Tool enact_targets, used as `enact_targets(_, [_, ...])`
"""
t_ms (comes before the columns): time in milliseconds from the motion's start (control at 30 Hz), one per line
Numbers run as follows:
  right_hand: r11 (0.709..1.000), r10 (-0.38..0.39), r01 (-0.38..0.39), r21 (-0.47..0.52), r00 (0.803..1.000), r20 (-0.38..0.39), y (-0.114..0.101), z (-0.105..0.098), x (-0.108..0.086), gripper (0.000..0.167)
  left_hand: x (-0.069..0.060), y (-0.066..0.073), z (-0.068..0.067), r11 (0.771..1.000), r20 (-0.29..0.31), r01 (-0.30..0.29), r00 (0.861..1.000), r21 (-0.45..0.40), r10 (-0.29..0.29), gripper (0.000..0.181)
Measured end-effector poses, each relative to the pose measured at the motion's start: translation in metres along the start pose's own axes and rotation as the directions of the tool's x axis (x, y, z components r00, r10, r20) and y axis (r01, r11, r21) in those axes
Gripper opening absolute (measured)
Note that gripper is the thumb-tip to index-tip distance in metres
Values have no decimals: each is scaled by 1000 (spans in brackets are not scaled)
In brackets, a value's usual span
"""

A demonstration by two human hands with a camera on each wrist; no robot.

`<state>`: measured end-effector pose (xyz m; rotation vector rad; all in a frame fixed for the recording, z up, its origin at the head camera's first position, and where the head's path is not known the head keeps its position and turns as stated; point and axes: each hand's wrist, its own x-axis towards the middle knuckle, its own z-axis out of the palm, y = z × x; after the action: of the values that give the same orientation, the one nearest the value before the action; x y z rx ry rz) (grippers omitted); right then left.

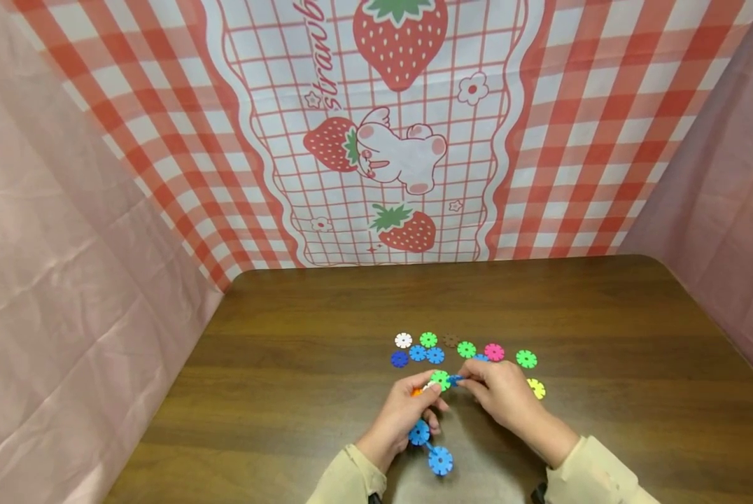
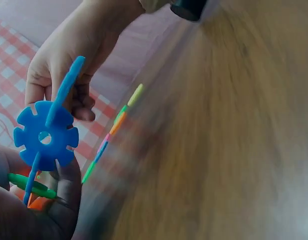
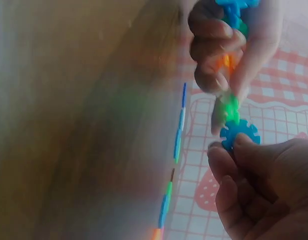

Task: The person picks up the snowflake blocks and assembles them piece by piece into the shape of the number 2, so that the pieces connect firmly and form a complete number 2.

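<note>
My left hand (image 1: 397, 414) grips a chain of slotted plastic discs. Between its thumb and fingers are a green disc (image 1: 440, 381), a white piece and an orange disc (image 1: 417, 393), partly covered. Blue discs hang from the chain's lower end, one (image 1: 419, 432) by the palm and another (image 1: 440, 460) beneath. In the left wrist view a blue disc (image 2: 31, 135) faces the camera. Thumb and fingers of my right hand (image 1: 509, 395) pinch a blue disc (image 3: 248, 131) edge to edge with the green disc; how deep the slots sit, I cannot tell.
Loose discs lie on the wooden table (image 1: 276, 392) beyond my hands: white (image 1: 404, 340), dark blue (image 1: 399, 359), brown (image 1: 451, 340), pink (image 1: 493, 351), several green and lighter blue. A yellow disc (image 1: 536, 388) lies beside my right hand. A checked strawberry cloth (image 1: 389, 154) hangs behind.
</note>
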<state>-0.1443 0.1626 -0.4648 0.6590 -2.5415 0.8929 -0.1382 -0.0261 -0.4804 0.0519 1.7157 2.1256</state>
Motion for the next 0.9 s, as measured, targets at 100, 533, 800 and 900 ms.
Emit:
enact_targets(100, [1000,-1,1,-1,1000,-16,-1,2,0,21,2,1,1,1000,-2,-12,1000,-19,11,39])
enact_targets(533, [999,3,-3,-36,1000,9,-4,7,3,24,3,5,1,997,-4,64,998,33,-64,24])
enact_targets(800, [1000,-1,-1,10,984,179,2,1,11,16,5,4,-4,993,-41,63,997,99,-59,37])
enact_targets(900, [998,54,-45,-42,972,227,8,-1,20,22,5,4,-7,993,-73,55,996,105,-48,40])
